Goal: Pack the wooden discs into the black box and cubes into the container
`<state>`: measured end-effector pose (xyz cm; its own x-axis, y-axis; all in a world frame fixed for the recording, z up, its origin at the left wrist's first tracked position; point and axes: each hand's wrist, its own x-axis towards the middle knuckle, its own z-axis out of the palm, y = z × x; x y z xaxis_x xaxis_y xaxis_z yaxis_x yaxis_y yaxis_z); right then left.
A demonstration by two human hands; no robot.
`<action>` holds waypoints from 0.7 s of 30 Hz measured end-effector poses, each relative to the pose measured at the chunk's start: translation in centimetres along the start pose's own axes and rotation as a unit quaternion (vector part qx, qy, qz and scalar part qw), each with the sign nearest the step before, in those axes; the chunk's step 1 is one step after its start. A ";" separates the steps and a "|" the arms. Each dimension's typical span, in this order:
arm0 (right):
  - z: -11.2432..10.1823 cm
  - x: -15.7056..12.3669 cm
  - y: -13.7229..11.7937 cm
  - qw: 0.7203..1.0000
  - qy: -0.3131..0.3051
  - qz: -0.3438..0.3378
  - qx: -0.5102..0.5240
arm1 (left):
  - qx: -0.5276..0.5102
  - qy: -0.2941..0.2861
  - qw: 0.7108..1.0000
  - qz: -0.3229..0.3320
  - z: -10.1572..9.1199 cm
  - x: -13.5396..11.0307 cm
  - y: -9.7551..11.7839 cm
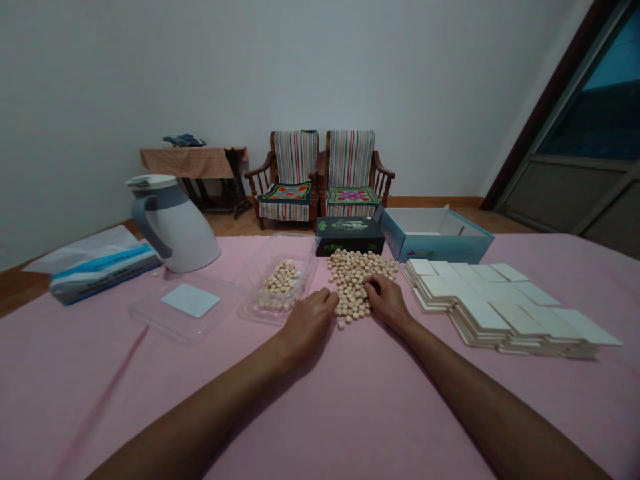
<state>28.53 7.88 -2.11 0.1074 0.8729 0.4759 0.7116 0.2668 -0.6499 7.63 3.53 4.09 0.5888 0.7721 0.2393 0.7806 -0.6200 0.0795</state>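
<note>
A heap of small, pale, round wooden pieces point(354, 270) lies on the pink tablecloth in front of me. At the heap's left edge my left hand point(309, 325) is closed, its fingers curled and anything inside them hidden. My right hand point(389, 303) reaches into the heap's right side with thumb and fingers pinched together; what they grip, if anything, is too small to make out. Just left of my left hand stands a clear plastic box point(306, 270) that holds more of the wooden pieces point(281, 277). Its clear lid point(150, 313), with a white label, lies farther left.
Behind the heap are a black box point(350, 237) and an open blue box point(437, 250). Stacked white square tiles point(493, 293) take up the right side. A white jug point(185, 230) and a blue-and-white packet point(107, 270) stand at the left. Two chairs point(295, 160) are beyond the table.
</note>
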 end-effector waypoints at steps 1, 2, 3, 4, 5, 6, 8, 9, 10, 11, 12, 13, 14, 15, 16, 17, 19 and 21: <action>0.0 0.0 0.0 1.000 0.000 -0.002 0.000 | 0.001 0.018 1.000 0.015 -0.6 0.0 -0.1; 0.0 0.0 0.0 1.000 0.000 -0.003 0.001 | 0.003 0.041 0.999 0.027 -1.3 0.0 -0.3; 0.0 0.0 0.0 1.000 0.000 -0.004 0.002 | 0.007 0.070 0.997 0.031 -2.2 0.1 -0.6; 0.0 0.0 0.0 1.000 0.001 -0.004 0.003 | 0.014 0.100 0.995 0.024 -3.1 0.2 -1.0; 0.0 0.0 0.0 1.000 0.002 -0.004 0.004 | 0.028 0.141 0.990 0.007 -4.1 0.3 -1.5; 0.0 0.0 -0.1 1.000 0.003 -0.003 0.005 | 0.048 0.182 0.982 -0.009 -4.8 0.4 -1.9; 0.0 0.0 -0.1 1.000 0.004 -0.002 0.007 | 0.073 0.225 0.971 -0.030 -5.8 0.5 -2.5; 0.1 0.0 -0.1 1.000 0.004 -0.002 0.007 | 0.072 0.228 0.971 -0.028 -5.8 0.5 -2.6; 0.1 0.0 -0.1 1.000 0.004 -0.002 0.007 | 0.063 0.215 0.974 -0.017 -5.6 0.5 -2.5; 0.1 0.0 0.0 1.000 0.004 -0.001 0.007 | 0.050 0.189 0.981 0.001 -5.1 0.4 -2.2; 0.1 0.0 0.0 1.000 0.004 -0.001 0.007 | 0.037 0.155 0.987 0.019 -4.3 0.4 -1.8; 0.1 0.0 0.0 1.000 0.004 -0.001 0.007 | 0.032 0.107 0.993 0.035 -3.5 0.3 -1.4; 0.1 0.0 0.0 1.000 0.003 -0.001 0.007 | 0.034 0.062 0.997 0.041 -2.5 0.2 -0.9; 0.1 0.0 0.1 1.000 0.002 -0.002 0.007 | 0.032 0.028 0.998 0.038 -1.6 0.2 -0.5; 0.1 0.0 0.1 1.000 0.001 -0.003 0.007 | 0.026 0.007 0.999 0.027 -0.8 0.1 -0.3; 0.0 0.0 0.1 1.000 0.000 -0.003 0.007 | 0.021 -0.005 1.000 0.014 0.0 0.0 -0.1; 0.0 0.0 0.0 1.000 0.000 -0.002 0.006 | 0.006 -0.011 1.000 -0.008 1.1 0.0 -0.2; 0.0 0.0 0.0 1.000 -0.001 -0.001 0.007 | -0.009 -0.009 1.000 -0.016 1.7 -0.1 -0.4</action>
<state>28.54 7.85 -2.12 0.1047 0.8731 0.4761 0.7017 0.2744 -0.6575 7.63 3.92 2.38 0.5672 0.7942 0.2180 0.7956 -0.5968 0.1040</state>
